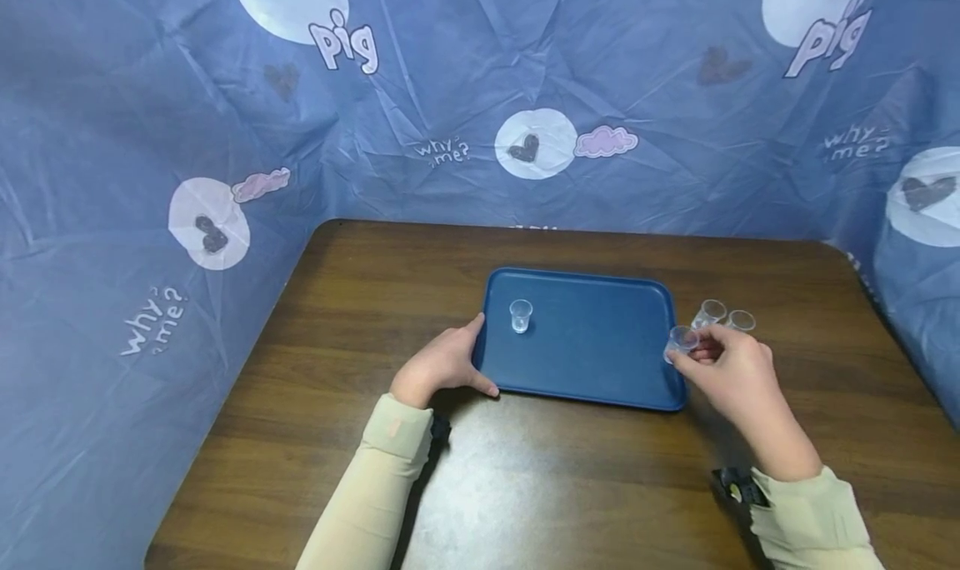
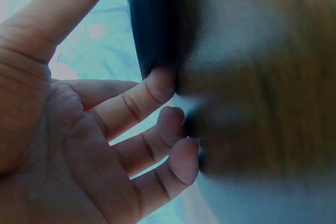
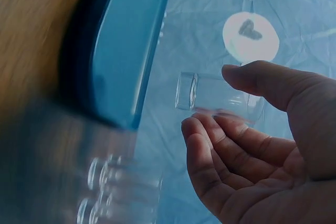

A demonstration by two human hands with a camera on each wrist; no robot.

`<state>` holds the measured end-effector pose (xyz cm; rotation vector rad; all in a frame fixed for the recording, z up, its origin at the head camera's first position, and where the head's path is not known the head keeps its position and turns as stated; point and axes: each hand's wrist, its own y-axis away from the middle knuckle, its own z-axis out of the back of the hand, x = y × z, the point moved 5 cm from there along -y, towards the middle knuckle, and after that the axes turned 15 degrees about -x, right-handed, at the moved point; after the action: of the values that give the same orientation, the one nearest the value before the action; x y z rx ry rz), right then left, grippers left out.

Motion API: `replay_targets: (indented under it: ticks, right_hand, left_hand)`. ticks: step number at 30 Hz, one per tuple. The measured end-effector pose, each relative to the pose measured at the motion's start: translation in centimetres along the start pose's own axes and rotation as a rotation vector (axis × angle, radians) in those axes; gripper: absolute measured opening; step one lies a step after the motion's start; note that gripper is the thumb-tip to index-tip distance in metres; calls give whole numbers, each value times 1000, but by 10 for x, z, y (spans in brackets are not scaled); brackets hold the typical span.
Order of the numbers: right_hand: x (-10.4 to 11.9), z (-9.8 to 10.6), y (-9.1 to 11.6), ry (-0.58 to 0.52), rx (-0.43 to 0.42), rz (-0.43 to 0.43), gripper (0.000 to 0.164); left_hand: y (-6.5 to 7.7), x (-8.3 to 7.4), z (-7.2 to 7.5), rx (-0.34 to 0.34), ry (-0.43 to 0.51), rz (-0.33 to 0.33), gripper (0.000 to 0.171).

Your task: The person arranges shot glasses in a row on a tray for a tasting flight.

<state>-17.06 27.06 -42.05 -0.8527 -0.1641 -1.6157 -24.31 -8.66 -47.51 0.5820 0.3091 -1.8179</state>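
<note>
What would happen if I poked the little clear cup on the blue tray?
The clear cup would probably tip easily, being narrower at its base than its rim. If toppled, it might roll because it's round, though the raised edge of the blue tray might stop it.

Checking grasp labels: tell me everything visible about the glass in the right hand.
The glass is small, clear and colourless, with a round open mouth and a thick base; whether glass or plastic, I can't tell. No contents show. It is held mouth up, raised off the table, by the right edge of the tray. The right hand pinches its side between thumb and fingers.
</note>
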Motion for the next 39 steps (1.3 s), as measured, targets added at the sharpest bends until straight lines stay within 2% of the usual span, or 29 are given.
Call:
replay_targets:
  ticks: [12, 25, 34, 39]
  right_hand:
    - [35, -53, -14, -57, 124, 54, 29]
    - [62, -94, -19, -93, 185, 45, 27]
    - [80, -115, -24, -90, 210, 53, 27]
    - [85, -131, -28, -92, 233, 40, 28]
  left_hand:
    - [1, 3, 4, -15, -8, 2, 127]
    - [0, 1, -1, -18, 0, -8, 128]
    - [-1, 0, 1, -15, 2, -1, 128]
    - [-1, 1, 0, -10, -8, 6, 128]
